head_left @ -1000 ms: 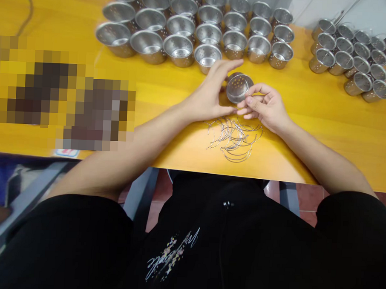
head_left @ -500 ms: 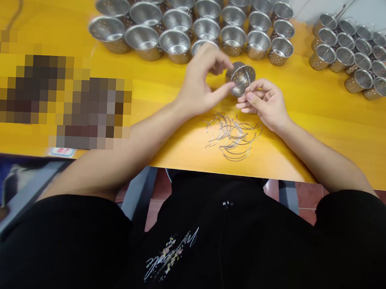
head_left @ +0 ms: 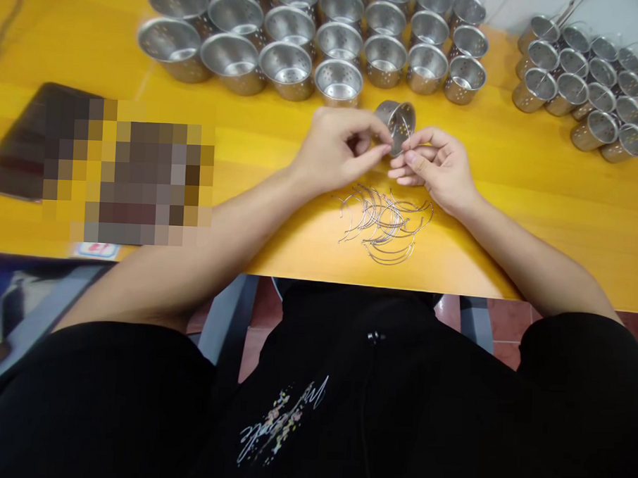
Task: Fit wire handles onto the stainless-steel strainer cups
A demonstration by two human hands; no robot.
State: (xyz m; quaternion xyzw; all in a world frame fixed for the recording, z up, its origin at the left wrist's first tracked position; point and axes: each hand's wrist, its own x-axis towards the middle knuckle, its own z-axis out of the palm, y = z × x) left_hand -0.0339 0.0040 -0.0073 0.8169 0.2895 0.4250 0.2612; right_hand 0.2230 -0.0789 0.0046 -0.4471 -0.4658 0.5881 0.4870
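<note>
A small perforated metal cup point(head_left: 387, 109) is tilted between my hands, its mouth turned toward me. A curved wire handle point(head_left: 409, 125) shows across its opening. My right hand point(head_left: 441, 170) is closed, thumb and fingers pinching the wire handle at the cup's right side. My left hand point(head_left: 340, 147) has thumb and forefinger pinched together at the cup's left side, where the wire handle appears to end; the fingertips hide the exact contact. Below both hands lies a loose pile of bent wire handles point(head_left: 386, 224) on the yellow table point(head_left: 531, 234).
Rows of perforated metal cups point(head_left: 339, 81) stand upright along the far side. More cups point(head_left: 594, 131), some with wire handles on, are grouped at the far right. A dark flat object point(head_left: 24, 148) lies at left, beside a blurred-out patch. The table's front edge runs close to my body.
My left thumb and forefinger, apart before, have closed together at the cup's left side. The cup has turned slightly. My right hand keeps its pinch in nearly the same place.
</note>
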